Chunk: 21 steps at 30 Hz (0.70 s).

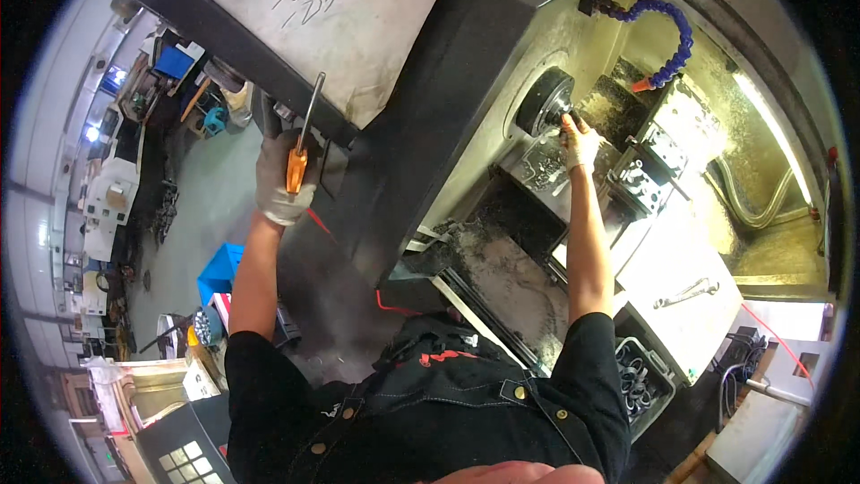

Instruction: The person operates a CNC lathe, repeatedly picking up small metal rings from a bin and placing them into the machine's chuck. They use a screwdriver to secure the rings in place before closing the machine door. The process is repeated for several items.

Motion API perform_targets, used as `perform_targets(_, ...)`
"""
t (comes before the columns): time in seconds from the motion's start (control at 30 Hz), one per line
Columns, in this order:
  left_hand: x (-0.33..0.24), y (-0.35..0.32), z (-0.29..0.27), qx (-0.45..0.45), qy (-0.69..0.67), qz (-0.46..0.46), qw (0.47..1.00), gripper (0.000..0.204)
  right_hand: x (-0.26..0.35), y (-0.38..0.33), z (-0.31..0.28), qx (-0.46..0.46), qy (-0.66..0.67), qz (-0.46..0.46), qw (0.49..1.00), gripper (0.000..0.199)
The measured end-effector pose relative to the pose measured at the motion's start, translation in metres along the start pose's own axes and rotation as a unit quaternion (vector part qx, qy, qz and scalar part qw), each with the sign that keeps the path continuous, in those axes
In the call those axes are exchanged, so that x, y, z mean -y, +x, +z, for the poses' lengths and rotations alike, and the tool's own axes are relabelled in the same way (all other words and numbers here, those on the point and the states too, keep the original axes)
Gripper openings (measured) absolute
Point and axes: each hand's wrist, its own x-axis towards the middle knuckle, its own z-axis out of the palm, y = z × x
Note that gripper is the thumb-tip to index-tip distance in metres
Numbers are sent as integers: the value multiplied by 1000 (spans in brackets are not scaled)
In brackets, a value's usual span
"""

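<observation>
My left hand (285, 181), in a pale, dirty glove, is closed around an orange-bodied air blow gun (296, 168) whose long metal nozzle points up, in front of the machine's dark frame. A thin red hose runs down below that hand. Inside the lathe, my gloved right hand (582, 143) reaches to the front of the round black chuck (544, 100). Its fingers are bent together at the chuck's nose; whatever they grip there is hidden. Just right of this hand stand metal tool holders (638, 181).
A blue segmented coolant hose (683, 45) arches above the tool holders. A wrench (686, 293) lies on the pale machine surface. Beside it, a grey bin (663, 378) holds several metal rings. Chips cover the machine bed (511, 282). A blue box (220, 273) stands left of me.
</observation>
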Motion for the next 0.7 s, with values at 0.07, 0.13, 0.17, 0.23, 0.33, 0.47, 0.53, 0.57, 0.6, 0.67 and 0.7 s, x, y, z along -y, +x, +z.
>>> perform_targets(0.07, -1, 3, 1, 16, -10, -21, 1000, 37, -3, 1, 0, 7, -13, 11, 1000, 37)
perform_targets(0.13, -1, 3, -2, 22, -20, -21, 999, 44, 0, 5, -6, 22, -40, 29, 999, 34)
perform_targets(0.17, 1, 3, -3, 23, -25, -9, 999, 51, 1, 5, -10, 35, -48, 40, 997, 34)
perform_targets(0.23, 6, 2, -8, 28, -28, 13, 999, 58, 16, 0, -12, 66, -68, 60, 994, 33)
perform_targets(0.33, 3, -8, -3, 4, -31, -34, 999, 51, 39, -17, -16, 116, -118, 87, 982, 33)
perform_targets(0.47, -32, -26, 7, -20, -44, -38, 998, 41, 61, -91, 4, 234, -72, 78, 966, 36)
perform_targets(0.53, -48, -25, 11, -43, -16, -29, 999, 36, 87, -163, 19, 380, -62, 149, 911, 45)
perform_targets(0.57, -56, -24, 12, -53, -10, -50, 997, 34, 97, -199, 26, 395, -94, 169, 898, 50)
perform_targets(0.6, -60, -21, 11, -66, -3, -30, 997, 33, 100, -232, 33, 448, -25, 162, 879, 55)
perform_targets(0.67, -75, -13, 8, -57, 6, -22, 998, 32, 74, -267, 42, 533, -36, 150, 832, 65)
perform_targets(0.7, -82, -13, 3, -39, 19, -42, 998, 32, 80, -290, 52, 558, -5, 125, 820, 64)
